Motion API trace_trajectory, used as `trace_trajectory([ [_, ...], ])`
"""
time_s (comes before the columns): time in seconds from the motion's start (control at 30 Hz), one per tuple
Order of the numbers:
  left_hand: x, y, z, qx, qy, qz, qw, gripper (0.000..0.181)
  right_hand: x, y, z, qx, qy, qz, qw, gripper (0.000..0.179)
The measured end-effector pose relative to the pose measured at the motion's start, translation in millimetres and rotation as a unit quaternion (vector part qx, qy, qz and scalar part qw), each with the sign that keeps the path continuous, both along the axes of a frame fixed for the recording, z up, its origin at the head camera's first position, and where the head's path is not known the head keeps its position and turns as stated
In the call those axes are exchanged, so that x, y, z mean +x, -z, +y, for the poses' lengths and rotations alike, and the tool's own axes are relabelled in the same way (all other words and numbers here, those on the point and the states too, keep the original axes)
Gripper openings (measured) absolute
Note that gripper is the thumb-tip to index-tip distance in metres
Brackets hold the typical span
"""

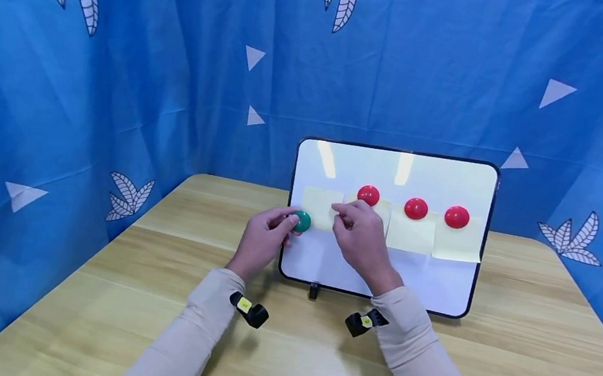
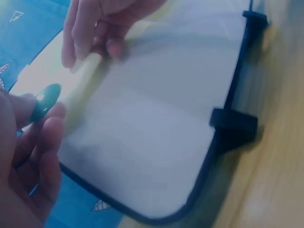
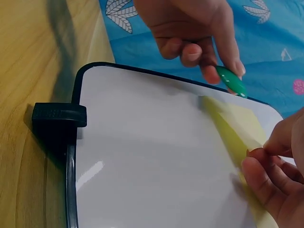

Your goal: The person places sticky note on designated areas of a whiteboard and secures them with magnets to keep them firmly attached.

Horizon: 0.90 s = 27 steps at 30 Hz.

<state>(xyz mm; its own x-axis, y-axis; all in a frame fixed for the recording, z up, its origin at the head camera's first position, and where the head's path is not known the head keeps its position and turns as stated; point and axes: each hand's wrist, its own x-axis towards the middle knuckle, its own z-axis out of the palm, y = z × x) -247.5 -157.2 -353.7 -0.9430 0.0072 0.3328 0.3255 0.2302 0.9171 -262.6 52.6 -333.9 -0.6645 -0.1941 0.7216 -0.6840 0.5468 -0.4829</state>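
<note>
My left hand [image 1: 262, 239] pinches a round green magnet [image 1: 303, 222] between thumb and fingers, at the left edge of a small whiteboard [image 1: 326, 260]. The magnet shows edge-on in the right wrist view, just off the board's surface. On the board, the leftmost pale yellow sticky note [image 1: 318, 201] carries no magnet. My right hand [image 1: 362, 234] pinches that note's lower right corner with thumb and fingertips. In the right wrist view the yellow note [image 3: 242, 118] stands slightly lifted along its lower edge. Part of the second note is hidden behind my right hand.
Three red magnets [image 1: 415, 209] sit along the tops of the other yellow notes [image 1: 456, 246]. Black clip feet [image 3: 59, 114] hold the board's lower edge on the wooden table [image 1: 140, 281]. A blue patterned curtain [image 1: 434, 91] hangs behind and at both sides.
</note>
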Motion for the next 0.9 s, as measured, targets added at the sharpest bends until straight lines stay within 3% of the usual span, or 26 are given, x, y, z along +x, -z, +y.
trace_trajectory([
  [0.23,-6.1,-4.6,2.4,0.032,-0.038,0.037,0.9981,0.029,0.3,-1.4,-1,-0.005,-0.001,0.008,1.0000,0.025],
  [0.67,-15.7,-16.1,9.7,0.059,-0.031,0.057,0.9961,0.031,0.3,-1.0,0,-0.005,0.013,0.004,0.9999,0.025],
  [0.9,-18.1,-18.4,14.7,0.068,-0.022,0.036,0.9968,0.032,0.0,-1.2,1,-0.011,0.007,-0.006,0.9999,0.025],
])
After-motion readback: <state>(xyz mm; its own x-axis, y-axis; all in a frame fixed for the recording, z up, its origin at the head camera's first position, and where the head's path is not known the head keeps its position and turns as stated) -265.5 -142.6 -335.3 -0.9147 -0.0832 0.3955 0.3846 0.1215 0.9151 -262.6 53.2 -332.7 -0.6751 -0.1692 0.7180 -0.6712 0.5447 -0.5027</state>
